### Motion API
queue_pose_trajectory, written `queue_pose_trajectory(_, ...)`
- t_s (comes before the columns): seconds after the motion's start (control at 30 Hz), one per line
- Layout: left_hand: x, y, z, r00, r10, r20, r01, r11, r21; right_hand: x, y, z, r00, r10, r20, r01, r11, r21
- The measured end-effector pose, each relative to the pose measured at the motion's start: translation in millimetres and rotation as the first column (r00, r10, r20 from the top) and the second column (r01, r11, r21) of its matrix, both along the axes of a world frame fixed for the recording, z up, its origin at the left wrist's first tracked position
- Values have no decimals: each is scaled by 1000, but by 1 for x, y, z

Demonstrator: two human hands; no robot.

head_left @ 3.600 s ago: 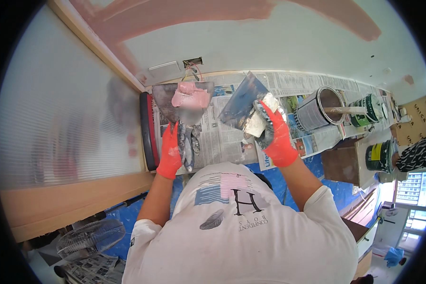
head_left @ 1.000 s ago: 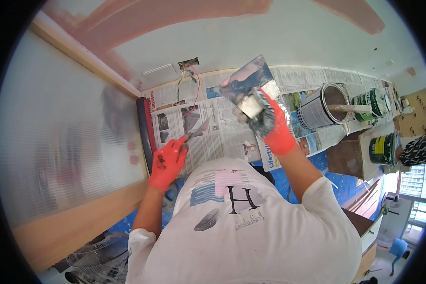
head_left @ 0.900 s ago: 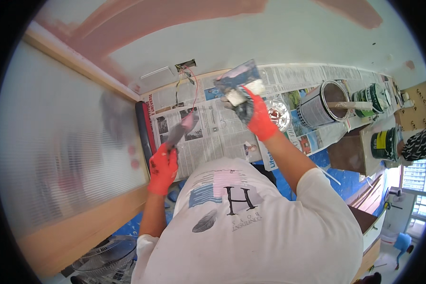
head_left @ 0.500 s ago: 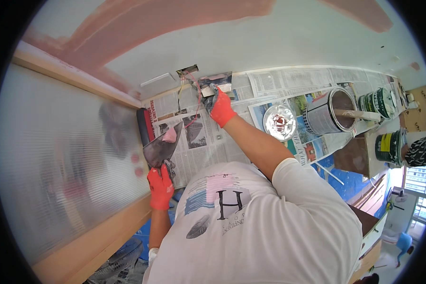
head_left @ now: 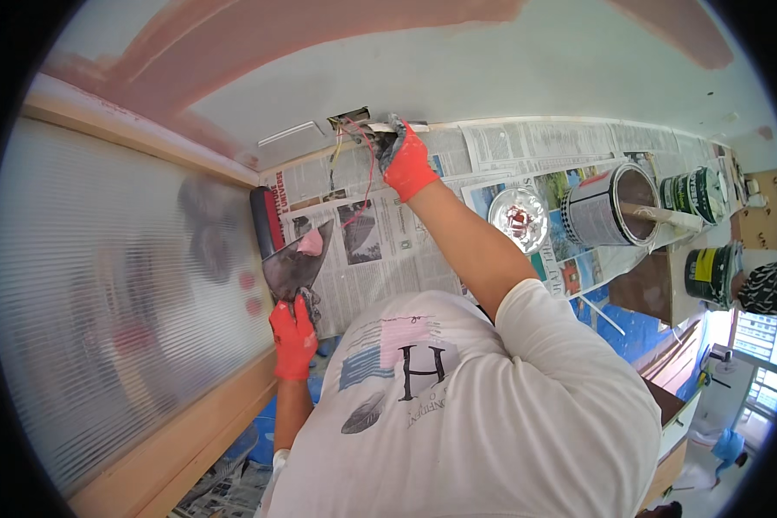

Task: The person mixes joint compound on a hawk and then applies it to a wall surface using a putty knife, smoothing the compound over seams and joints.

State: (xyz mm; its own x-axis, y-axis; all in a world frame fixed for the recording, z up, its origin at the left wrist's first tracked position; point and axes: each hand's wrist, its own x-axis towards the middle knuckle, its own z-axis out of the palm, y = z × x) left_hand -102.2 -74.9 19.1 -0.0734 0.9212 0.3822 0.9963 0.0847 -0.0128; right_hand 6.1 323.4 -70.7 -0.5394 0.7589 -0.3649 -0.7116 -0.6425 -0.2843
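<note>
My left hand (head_left: pixel 292 341), in a red-and-black glove, grips a broad dark putty knife (head_left: pixel 291 272) carrying a lump of pink filler (head_left: pixel 310 242), over newspaper beside the frosted ribbed panel. My right hand (head_left: pixel 405 160), gloved alike, is closed on a second putty knife (head_left: pixel 414 128), seen nearly edge-on against the pale wall (head_left: pixel 509 78). It is just right of a recessed opening (head_left: pixel 349 114) with loose red and yellow wires (head_left: pixel 369 177). A flat white plate (head_left: pixel 289 133) is on the wall left of the opening. My right fingertips are partly hidden.
Newspaper (head_left: pixel 388 250) covers the work surface. To the right are a foil-coloured dish (head_left: pixel 518 220), a large tin (head_left: pixel 596 207) with a stick across it and green tubs (head_left: pixel 692 194). A frosted panel (head_left: pixel 120 302) in a wooden frame borders the left. Blue sheeting (head_left: pixel 630 328) lies below.
My right hand and knife have moved left and forward to the wall by the opening. My left knife has swung low beside the panel, carrying less pink filler than at first.
</note>
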Motion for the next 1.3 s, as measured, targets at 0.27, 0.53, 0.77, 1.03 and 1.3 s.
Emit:
queue_pose_trajectory(0.27, -2, 3, -12, 999, 20, 49, -19, 1000, -24, 26, -40, -16, 996, -64, 61, 71, 992, -109)
queue_pose_trajectory(0.53, 3, 7, -11, 996, 60, 71, -54, 995, -89, 2, -7, -74, 896, -134, 422, -56, 911, 408)
queue_pose_trajectory(0.77, 1, -6, -11, 998, 42, 46, -38, 996, -81, -1, -16, -2, 992, -90, -84, 78, 988, -131)
queue_pose_trajectory(1.03, -2, 1, -11, 877, 105, 469, -66, 993, -98, 124, -67, 48, 992, -117, 35, 109, 975, 194)
queue_pose_trajectory(1.3, 21, 55, 53, -746, 261, 613, 86, 950, -300, 222, -148, 82, 244, -915, 320, -737, 39, 675)
